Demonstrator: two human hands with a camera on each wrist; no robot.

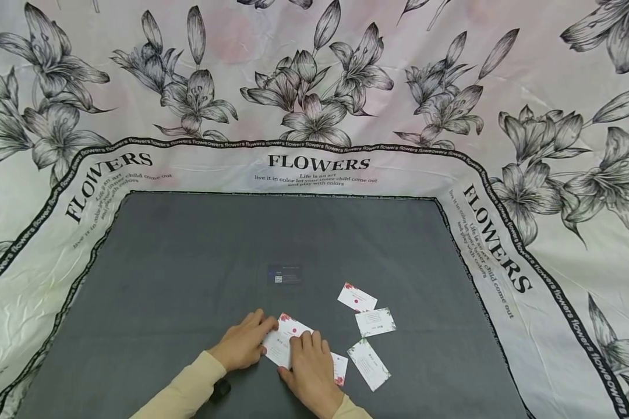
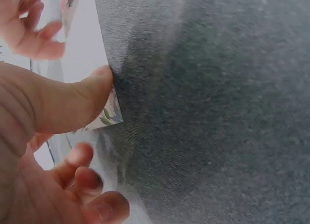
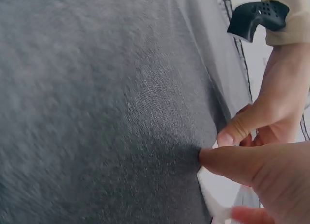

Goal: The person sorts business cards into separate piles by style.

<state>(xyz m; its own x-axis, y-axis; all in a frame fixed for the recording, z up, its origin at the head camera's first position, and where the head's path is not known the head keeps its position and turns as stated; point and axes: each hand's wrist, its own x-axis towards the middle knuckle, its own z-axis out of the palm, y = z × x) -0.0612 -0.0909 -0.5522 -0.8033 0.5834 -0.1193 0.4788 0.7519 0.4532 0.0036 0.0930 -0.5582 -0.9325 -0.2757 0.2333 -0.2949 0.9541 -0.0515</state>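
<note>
A white printed card (image 1: 277, 349) lies between the two hands near the front of the grey cloth. My left hand (image 1: 244, 341) grips its left end; in the left wrist view the thumb (image 2: 80, 100) lies across the card (image 2: 86, 49) by a corner with green leaves. My right hand (image 1: 314, 369) holds the other end, its thumb (image 3: 230, 163) at the card's edge in the right wrist view. Just behind is a card with red flowers (image 1: 292, 326), partly covered. Another red-flowered card (image 1: 340, 369) shows beside the right hand, partly hidden by it.
To the right lie a red-cornered card (image 1: 357, 297), a green-leaf card (image 1: 375, 322) and a tilted leaf-cornered card (image 1: 369, 364). Farther back is a dark card with a small white square code (image 1: 285, 274). A white flower-printed border (image 1: 320, 169) surrounds the grey cloth (image 1: 188, 250).
</note>
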